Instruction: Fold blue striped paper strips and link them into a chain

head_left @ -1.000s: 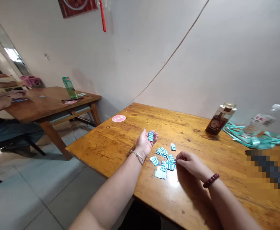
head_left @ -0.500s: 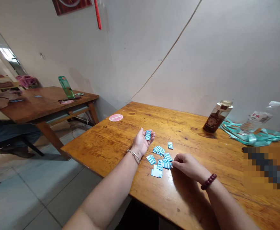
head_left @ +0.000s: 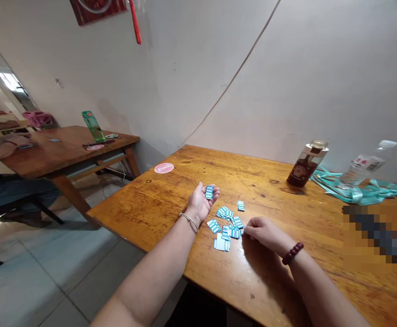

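Observation:
My left hand (head_left: 201,202) lies palm up on the wooden table (head_left: 144,202), with a small stack of blue-and-white printed tags (head_left: 209,192) resting on its fingers. A loose scatter of matching tags (head_left: 227,229) lies between my hands. My right hand (head_left: 262,231) rests on the table with curled fingers, their tips at the right edge of the scatter. Whether those fingers pinch a tag is hidden. One separate tag (head_left: 241,205) lies just beyond the scatter.
A brown bottle with a white cap (head_left: 303,168), a clear plastic bottle (head_left: 361,165) and teal ribbon (head_left: 358,193) stand at the far right. A pink round disc (head_left: 164,168) lies on the far corner. Another person's hand (head_left: 16,140) rests on a second table at left.
The view has shifted slightly, moving the table's contents a little left and up in the frame. My hands and the tags keep nearly the same places on the table.

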A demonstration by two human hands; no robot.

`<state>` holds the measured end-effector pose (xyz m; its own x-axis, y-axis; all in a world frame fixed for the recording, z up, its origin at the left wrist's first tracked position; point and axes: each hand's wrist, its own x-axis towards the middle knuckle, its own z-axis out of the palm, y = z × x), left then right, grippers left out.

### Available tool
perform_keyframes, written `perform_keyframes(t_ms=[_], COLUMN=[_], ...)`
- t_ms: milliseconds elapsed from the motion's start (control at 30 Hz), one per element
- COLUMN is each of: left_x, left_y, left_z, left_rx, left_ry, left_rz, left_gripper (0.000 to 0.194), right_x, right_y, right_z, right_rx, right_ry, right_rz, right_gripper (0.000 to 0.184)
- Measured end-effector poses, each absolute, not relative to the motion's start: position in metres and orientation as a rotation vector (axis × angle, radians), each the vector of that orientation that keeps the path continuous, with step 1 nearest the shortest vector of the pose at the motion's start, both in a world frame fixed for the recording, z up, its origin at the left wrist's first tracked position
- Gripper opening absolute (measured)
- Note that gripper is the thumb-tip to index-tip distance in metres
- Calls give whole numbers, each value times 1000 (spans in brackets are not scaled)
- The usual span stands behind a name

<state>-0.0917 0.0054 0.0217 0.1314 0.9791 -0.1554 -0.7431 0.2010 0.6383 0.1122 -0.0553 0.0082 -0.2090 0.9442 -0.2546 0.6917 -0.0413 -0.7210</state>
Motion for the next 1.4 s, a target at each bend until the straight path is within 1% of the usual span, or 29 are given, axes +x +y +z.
perform_keyframes(t_ms=[67, 133, 300, 433, 533, 667, 767, 1000, 1133, 1400], left_x=[-92, -91, -90, -91, -91, -90, -90, -90, -90, -90], left_y=[6, 5, 5, 5, 5, 5, 4, 4, 5, 5], left_z=[22, 22, 24, 23, 22, 22, 22, 22, 21, 20], left_rx=[453, 440, 423, 420, 422, 429, 433, 410, 421, 447], left_ry=[624, 631, 639, 630, 619, 620, 623, 607, 614, 622], left_rz=[1316, 1313, 1305, 1304, 1303, 1308, 1305, 1301, 1306, 1301], left_gripper=[37, 37, 36, 37, 38, 37, 37, 38, 38, 38], right_x=[112, 108, 100, 101, 98, 82, 67, 57, 58, 47], right_y=[-55, -55, -53, -54, -62, -82, -94, -97, -100, -100], right_z=[7, 3, -7, -2, 10, 26, 31, 31, 36, 38], right_rx=[-1762, -1767, -1759, -1734, -1606, -1327, -1253, -1306, -1302, -1278], right_ry=[-1959, -1977, -1958, -1956, -2040, -2373, -2534, -2748, -2832, -2897], right_rz=[1057, 1074, 1012, 1010, 887, 766, 557, 210, 149, 44], right_gripper=[31, 36, 21, 18, 15, 7, 10, 19, 15, 22])
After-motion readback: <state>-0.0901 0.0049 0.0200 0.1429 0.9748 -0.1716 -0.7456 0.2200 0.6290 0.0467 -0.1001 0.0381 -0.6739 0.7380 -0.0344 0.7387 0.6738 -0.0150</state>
